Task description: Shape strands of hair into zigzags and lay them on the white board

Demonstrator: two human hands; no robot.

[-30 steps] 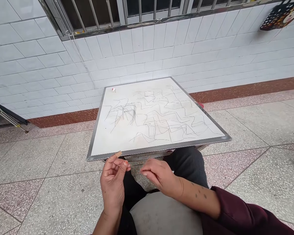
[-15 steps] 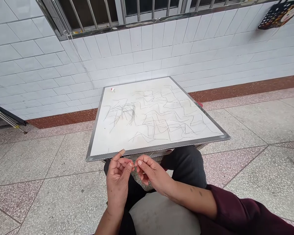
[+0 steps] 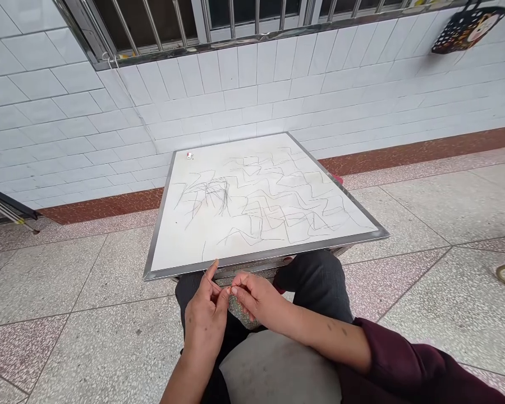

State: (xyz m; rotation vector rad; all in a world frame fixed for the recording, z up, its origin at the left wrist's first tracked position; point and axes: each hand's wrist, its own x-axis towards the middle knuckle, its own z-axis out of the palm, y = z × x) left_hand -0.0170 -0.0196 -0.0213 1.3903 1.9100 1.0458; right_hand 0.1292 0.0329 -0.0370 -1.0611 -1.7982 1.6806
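My left hand (image 3: 207, 314) and my right hand (image 3: 261, 300) meet just in front of the table's near edge, over my lap. Both are closed in a pinch, fingertips touching or nearly so, on a thin dark wire (image 3: 203, 252). One end of it sticks up past my left index finger, over the white tabletop; the part between my fingertips is mostly hidden. On the white table (image 3: 180, 247) beyond lie many thin bent wires (image 3: 286, 196), spread out in zigzag shapes on the right. A tangled bunch of similar wires (image 3: 212, 191) rests left of centre.
A small red and white object (image 3: 189, 156) sits at the table's far left corner. Behind the table rises a white tiled wall (image 3: 244, 101) with a barred window (image 3: 231, 22). A dotted bag (image 3: 467, 28) hangs at the upper right. Folded metal legs (image 3: 12, 210) stand at the left.
My left hand has turned, and the wire's free end has swung up and now stands over the table's near edge. Both hands stay together; the whole view has shifted slightly.
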